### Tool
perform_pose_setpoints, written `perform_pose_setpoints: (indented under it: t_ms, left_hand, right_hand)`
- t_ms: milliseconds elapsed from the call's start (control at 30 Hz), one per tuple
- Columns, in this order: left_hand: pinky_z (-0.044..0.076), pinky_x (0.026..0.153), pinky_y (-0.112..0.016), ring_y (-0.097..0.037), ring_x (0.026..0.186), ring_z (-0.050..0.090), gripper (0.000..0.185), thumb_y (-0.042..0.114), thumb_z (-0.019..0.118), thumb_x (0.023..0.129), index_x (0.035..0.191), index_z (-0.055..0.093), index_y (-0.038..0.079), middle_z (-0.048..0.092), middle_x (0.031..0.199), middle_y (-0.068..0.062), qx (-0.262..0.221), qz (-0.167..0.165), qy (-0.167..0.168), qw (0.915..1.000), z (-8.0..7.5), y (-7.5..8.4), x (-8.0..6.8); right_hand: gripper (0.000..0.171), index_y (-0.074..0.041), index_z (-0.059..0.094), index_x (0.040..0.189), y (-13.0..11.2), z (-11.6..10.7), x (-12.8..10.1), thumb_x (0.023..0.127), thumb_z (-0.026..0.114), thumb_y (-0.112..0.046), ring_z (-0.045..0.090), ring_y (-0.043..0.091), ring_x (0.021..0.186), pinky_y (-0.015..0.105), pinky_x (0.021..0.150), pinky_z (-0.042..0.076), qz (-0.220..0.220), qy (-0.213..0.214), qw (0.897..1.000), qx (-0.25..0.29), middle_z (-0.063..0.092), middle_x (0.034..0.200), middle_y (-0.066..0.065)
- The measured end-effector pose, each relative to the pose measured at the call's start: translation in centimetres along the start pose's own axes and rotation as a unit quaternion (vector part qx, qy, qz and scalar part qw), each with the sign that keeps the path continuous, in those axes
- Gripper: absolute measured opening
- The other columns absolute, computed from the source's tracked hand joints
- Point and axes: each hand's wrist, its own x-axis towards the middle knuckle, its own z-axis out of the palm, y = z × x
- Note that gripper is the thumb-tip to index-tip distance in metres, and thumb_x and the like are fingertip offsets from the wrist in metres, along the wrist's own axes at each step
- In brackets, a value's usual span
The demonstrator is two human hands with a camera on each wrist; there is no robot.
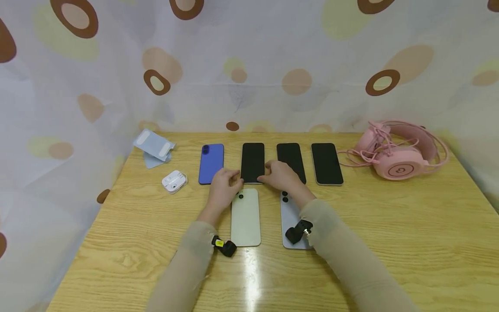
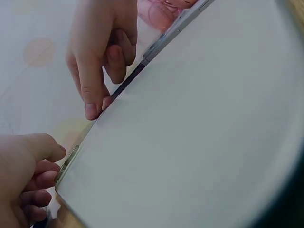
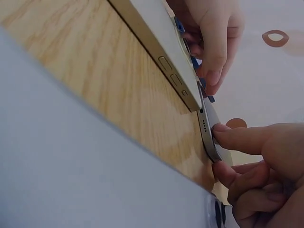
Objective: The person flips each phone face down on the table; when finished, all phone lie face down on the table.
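Note:
A black-screened phone (image 1: 253, 161) lies second from left in the back row. My right hand (image 1: 280, 175) pinches its near right corner with thumb and forefinger, closely seen in the right wrist view. At its near left corner rests my left hand (image 1: 224, 189), fingers loosely bent, thumb and forefinger apart. Just in front lies a pale green phone (image 1: 246, 219), back up, which fills much of the left wrist view. Beneath my right wrist is a light lilac phone (image 1: 291, 223), back up. A blue phone (image 1: 212, 162) lies beside my left hand.
Two more black-screened phones (image 1: 293, 157) (image 1: 327, 164) continue the row rightward. Pink headphones (image 1: 401, 162) with a coiled cable sit at back right. White boxed earphones (image 1: 174, 181) and a light blue folded stand (image 1: 155, 146) lie at left. A patterned sheet (image 1: 265, 99) hangs behind the table.

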Motion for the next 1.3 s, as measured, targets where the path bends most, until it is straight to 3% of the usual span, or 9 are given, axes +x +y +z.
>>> perform_pose_setpoints:
  t_ms: [100,200,433,567,800,933,1133,1300]
  left_hand:
    - [0.041,0.077,-0.036,-0.024,0.087,0.051,0.030,0.017,0.068,0.088,0.110,0.069,-0.002,0.056,0.088,-0.006,0.020,0.006,-0.005,0.9998,0.1,0.0,-0.1]
    - [0.040,0.078,-0.037,-0.024,0.087,0.050,0.029,0.018,0.069,0.088,0.109,0.069,-0.002,0.056,0.088,-0.005,0.027,0.011,-0.007,0.9995,0.2,0.0,-0.3]
    - [0.040,0.080,-0.038,-0.026,0.088,0.050,0.030,0.018,0.068,0.088,0.110,0.069,-0.003,0.056,0.089,-0.006,0.034,0.017,-0.011,0.9992,0.0,0.2,-0.3]
    - [0.040,0.081,-0.038,-0.026,0.089,0.050,0.031,0.018,0.069,0.088,0.111,0.068,-0.003,0.056,0.089,-0.007,0.031,0.017,-0.011,0.9993,0.0,0.2,-0.2]
    - [0.039,0.077,-0.037,-0.024,0.086,0.049,0.031,0.018,0.067,0.088,0.112,0.068,-0.003,0.055,0.088,-0.006,0.023,0.011,-0.011,0.9996,0.0,-0.1,-0.4]
    - [0.039,0.077,-0.037,-0.025,0.086,0.049,0.031,0.017,0.065,0.089,0.111,0.068,-0.004,0.056,0.089,-0.007,0.019,0.012,-0.001,0.9998,0.0,-0.1,-0.4]
    - [0.039,0.075,-0.036,-0.025,0.086,0.049,0.029,0.015,0.060,0.091,0.111,0.068,-0.005,0.056,0.090,-0.008,0.005,0.002,0.005,1.0000,0.0,-0.1,-0.3]
    - [0.041,0.072,-0.033,-0.023,0.083,0.050,0.026,0.012,0.057,0.093,0.110,0.069,-0.004,0.055,0.088,-0.008,-0.049,-0.006,0.017,0.9986,0.0,-0.1,-0.3]
  right_hand:
    - [0.042,0.000,0.056,0.116,0.1,0.1,0.0,0.089,0.067,-0.029,0.044,0.013,0.053,0.026,0.049,0.033,-0.014,0.003,1.000,0.016,0.052,0.070,0.002]
    - [0.048,0.003,0.055,0.123,0.2,0.3,0.1,0.088,0.069,-0.026,0.046,0.013,0.056,0.026,0.053,0.036,-0.014,0.010,0.999,0.045,0.054,0.072,0.003]
    - [0.057,0.006,0.052,0.131,0.6,0.6,0.8,0.084,0.073,-0.019,0.056,0.021,0.084,0.032,0.075,0.046,0.017,0.028,0.988,0.149,0.063,0.097,0.011]
    - [0.055,0.006,0.051,0.131,0.6,0.6,1.0,0.084,0.072,-0.012,0.054,0.021,0.092,0.030,0.077,0.046,0.044,0.021,0.972,0.231,0.060,0.108,0.014]
    - [0.051,0.001,0.052,0.131,0.7,0.6,0.7,0.085,0.070,-0.009,0.038,0.008,0.059,0.021,0.050,0.031,0.081,-0.001,0.927,0.366,0.054,0.112,0.008]
    - [0.049,0.000,0.055,0.128,0.1,0.5,0.5,0.085,0.072,-0.014,0.035,0.008,0.054,0.020,0.048,0.031,0.049,0.014,0.929,0.366,0.055,0.100,0.007]
    - [0.047,-0.002,0.058,0.127,-1.4,0.6,0.1,0.085,0.073,-0.017,0.037,0.013,0.062,0.024,0.053,0.032,-0.017,0.038,0.940,0.339,0.048,0.085,0.004]
    - [0.047,-0.004,0.057,0.128,-2.2,1.0,0.1,0.086,0.072,-0.018,0.034,0.012,0.057,0.024,0.050,0.028,-0.052,0.038,0.945,0.320,0.049,0.080,0.004]
